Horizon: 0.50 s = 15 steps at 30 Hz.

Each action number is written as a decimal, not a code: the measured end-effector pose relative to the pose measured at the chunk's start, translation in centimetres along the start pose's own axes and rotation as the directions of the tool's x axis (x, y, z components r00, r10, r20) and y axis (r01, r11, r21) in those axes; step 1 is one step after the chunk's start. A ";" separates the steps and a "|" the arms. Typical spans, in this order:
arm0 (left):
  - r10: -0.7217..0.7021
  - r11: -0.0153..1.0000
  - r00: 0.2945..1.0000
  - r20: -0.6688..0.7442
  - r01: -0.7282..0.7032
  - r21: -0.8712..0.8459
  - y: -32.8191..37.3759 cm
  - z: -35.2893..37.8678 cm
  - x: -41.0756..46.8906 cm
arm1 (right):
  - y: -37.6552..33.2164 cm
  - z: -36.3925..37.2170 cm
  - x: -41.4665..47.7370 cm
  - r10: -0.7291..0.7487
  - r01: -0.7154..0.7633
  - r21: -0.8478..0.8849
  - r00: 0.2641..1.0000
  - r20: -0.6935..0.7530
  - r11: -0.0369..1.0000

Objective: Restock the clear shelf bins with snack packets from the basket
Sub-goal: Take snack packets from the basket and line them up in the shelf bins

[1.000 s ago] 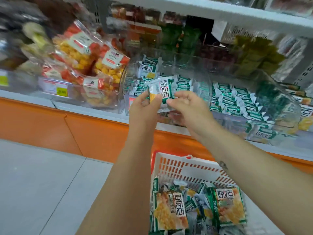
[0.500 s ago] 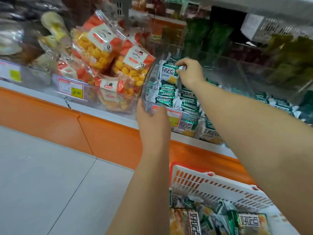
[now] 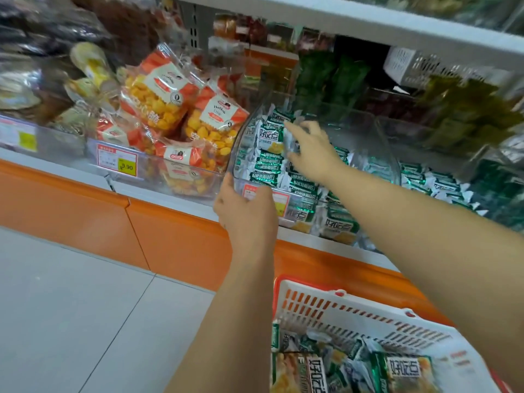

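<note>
At twelve o'clock, open right hand (image 3: pixel 312 148) touches packets (image 3: pixel 269 165) in bin (image 3: pixel 381 143); left hand (image 3: pixel 246 214) at its front, grip unclear.

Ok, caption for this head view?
Right hand touches green packets in the clear bin, left hand holds its front, basket below.

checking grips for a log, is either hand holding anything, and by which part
The left hand holds the clear bin by its front left corner. The right hand holds nothing; it touches the green packets inside, open.
</note>
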<state>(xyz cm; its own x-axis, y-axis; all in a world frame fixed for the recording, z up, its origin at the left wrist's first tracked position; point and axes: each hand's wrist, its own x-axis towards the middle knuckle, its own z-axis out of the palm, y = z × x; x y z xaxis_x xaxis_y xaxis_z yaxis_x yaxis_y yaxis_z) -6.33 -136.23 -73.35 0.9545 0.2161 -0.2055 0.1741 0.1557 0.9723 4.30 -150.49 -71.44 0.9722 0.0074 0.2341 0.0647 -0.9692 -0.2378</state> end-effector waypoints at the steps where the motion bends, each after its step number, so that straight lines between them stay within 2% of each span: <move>1: 0.001 1.000 1.000 -0.007 -0.001 0.019 0.1 -0.1 -0.3 | -0.4 -0.6 -1.3 -0.032 0.033 0.008 0.999 -0.032 0.999; 6: -0.008 0.995 1.000 -0.011 0.009 0.103 0.1 -0.8 -2.2 | -1.4 -3.2 -9.5 -0.153 0.146 -0.062 0.979 -0.134 0.987; 9: 0.032 0.991 0.996 0.081 -0.042 0.125 -0.5 -1.5 -3.7 | -1.2 -4.1 -14.0 -0.123 0.118 -0.049 0.986 -0.116 0.992; 11: 0.081 0.970 0.975 0.207 -0.125 0.210 -1.3 -1.8 -4.5 | -0.8 -4.0 -16.5 -0.089 0.087 -0.027 0.995 -0.048 0.996; 15: 0.028 0.872 0.909 0.415 -0.225 0.434 -4.2 -1.3 -5.5 | 1.2 -2.5 -20.7 -0.054 0.050 0.022 0.977 0.209 0.999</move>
<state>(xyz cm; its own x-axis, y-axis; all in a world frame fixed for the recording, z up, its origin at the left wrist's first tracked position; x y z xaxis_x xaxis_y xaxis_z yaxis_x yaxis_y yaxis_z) -12.59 -136.80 -76.48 0.9733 -0.1993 -0.1137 0.0423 -0.3311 0.9427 -16.28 -152.47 -74.20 0.9929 0.1105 0.0446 0.1182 -0.9618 -0.2469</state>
